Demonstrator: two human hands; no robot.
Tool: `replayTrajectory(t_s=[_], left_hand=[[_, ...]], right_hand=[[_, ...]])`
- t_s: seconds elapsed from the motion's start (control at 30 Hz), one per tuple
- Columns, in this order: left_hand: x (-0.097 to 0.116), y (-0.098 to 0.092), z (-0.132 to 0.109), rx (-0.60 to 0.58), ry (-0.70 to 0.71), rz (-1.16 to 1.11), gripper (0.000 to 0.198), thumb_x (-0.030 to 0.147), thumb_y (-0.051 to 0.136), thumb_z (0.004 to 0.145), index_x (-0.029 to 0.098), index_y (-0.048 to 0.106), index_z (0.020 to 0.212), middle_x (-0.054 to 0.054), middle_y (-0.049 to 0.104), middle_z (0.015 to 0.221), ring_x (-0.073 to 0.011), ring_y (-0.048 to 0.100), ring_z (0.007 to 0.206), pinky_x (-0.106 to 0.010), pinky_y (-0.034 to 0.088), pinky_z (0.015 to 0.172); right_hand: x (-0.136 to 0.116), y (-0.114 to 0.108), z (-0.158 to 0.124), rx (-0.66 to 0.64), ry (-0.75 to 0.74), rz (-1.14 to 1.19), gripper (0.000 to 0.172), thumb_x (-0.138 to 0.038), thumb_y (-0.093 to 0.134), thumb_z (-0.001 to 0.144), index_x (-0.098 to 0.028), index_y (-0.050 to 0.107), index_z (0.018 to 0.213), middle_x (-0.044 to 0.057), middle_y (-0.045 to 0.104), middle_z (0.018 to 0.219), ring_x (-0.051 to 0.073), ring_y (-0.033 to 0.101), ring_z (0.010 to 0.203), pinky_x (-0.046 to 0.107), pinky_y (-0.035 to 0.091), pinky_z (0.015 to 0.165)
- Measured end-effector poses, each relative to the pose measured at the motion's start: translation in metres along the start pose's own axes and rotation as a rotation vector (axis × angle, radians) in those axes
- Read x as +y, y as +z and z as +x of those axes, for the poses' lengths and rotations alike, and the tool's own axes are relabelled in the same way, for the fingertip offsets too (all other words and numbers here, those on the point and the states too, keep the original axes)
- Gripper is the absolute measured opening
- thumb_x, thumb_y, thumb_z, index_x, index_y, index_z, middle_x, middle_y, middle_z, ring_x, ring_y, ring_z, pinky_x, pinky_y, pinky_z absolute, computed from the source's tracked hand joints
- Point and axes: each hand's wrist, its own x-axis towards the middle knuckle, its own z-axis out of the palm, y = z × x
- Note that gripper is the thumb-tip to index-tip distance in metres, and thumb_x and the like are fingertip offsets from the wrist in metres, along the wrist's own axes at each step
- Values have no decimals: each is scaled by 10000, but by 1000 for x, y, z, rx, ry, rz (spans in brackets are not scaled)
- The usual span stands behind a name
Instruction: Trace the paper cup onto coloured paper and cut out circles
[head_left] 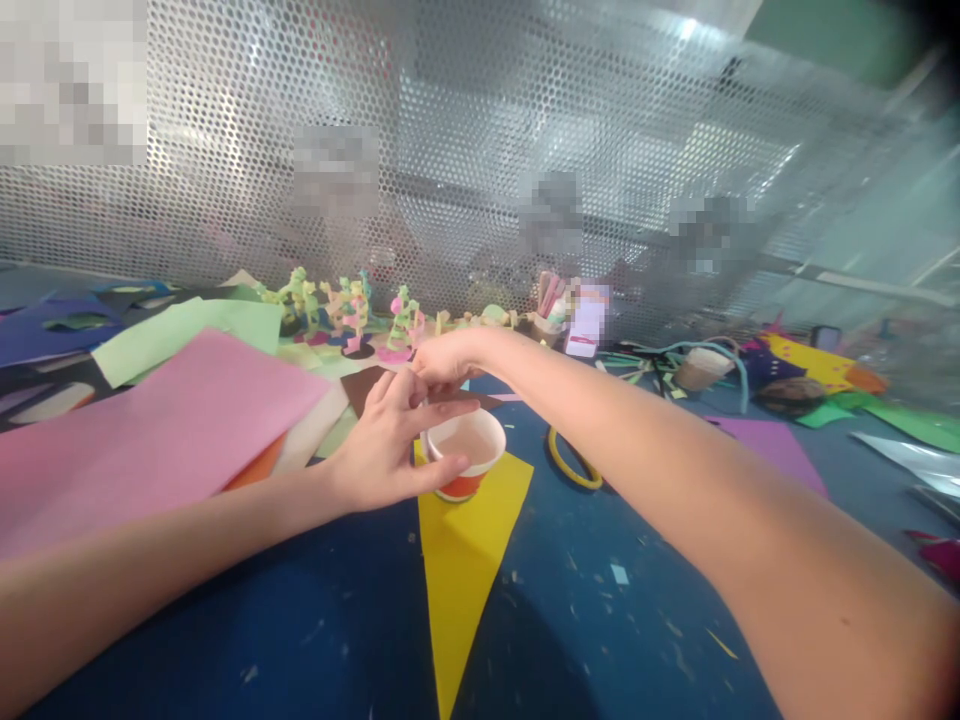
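Observation:
A white paper cup (480, 432) with a red-orange band stands upright on a pointed piece of yellow paper (466, 560). My left hand (390, 435) grips the cup from the left, its thumb across the near side and a finger along the rim. Just beyond the cup is my right hand (454, 357), its fingers bent down close to the left fingertips. Whatever those right fingers pinch, if anything, is hidden. Dark brown paper (365, 388) lies behind the hands. A yellow loop (562, 465) shows beside my right forearm, which partly covers it.
Pink sheets (187, 430) and green sheets (202, 325) spread over the left side. Small paper figures (352, 310) and a phone (587, 320) stand along the back, before a perforated metal screen (465, 110). Purple paper (772, 450) and a brown-and-white cup (703, 368) lie right.

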Motion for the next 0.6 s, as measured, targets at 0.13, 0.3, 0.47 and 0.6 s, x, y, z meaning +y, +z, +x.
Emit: replayTrajectory(t_s=[0.13,0.3,0.47,0.6], left_hand=[[0,1,0,15,4,1,508,502,525,809,294,537,1272,-51,382,914,-236,387,924,-477,321,914],[0,1,1,4,-8,10,526,516,516,807,265,545,1269,-55,381,909,-241,390,918,-494,321,911],[3,-2,1,-11,-26,17,522,511,503,821,271,529,1284,-42,374,875,-226,393,893,-463,344,898],[5,-3,1,-20,-46,25,513,512,503,819,279,536,1276,-38,369,866,-225,383,883,-451,359,886]], right_hand=[[5,-2,-6,36,9,24,211,-175,499,856,-99,687,797,-26,530,551,70,425,453,215,352,495],[12,0,-17,85,5,72,214,-246,529,847,-109,693,832,-35,492,531,67,412,457,192,346,474],[21,1,-30,132,16,98,229,-289,530,840,-152,712,836,-35,507,511,74,390,417,218,322,450],[33,6,-34,215,-1,143,231,-331,559,807,-169,705,732,-25,542,545,87,418,457,232,336,484]])
